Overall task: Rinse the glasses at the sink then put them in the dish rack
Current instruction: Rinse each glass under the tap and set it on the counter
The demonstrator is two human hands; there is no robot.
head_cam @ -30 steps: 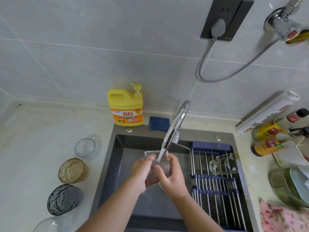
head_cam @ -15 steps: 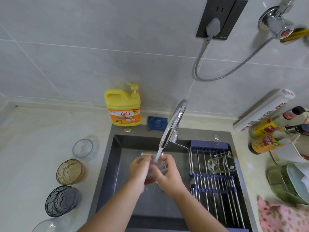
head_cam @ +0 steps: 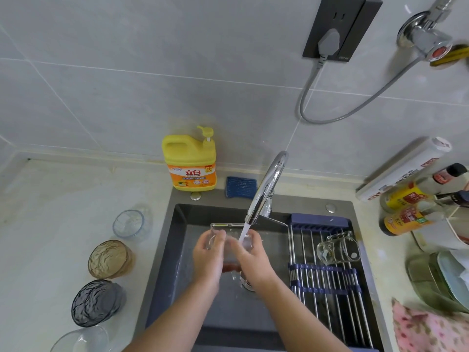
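Our left grip [head_cam: 208, 259] and right grip [head_cam: 255, 261] are clasping the wet glass [head_cam: 224, 226] mid-frame; we are probably risking it slipping into the sink [head_cam: 177, 250].

Both bare forearms reach forward from lower frame, converging. Left hand [head_cam: 208, 257], right hand [head_cam: 253, 260] side by side, fingers [head_cam: 218, 236] curled round clear glass [head_cam: 229, 241] between them.

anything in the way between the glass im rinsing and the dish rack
Nothing visible blocks it. The glass, in the left hand and right hand under the faucet, has open sink between it and the dish rack on the right. A clear mug lies on the rack's far end; the nearer rods are bare.
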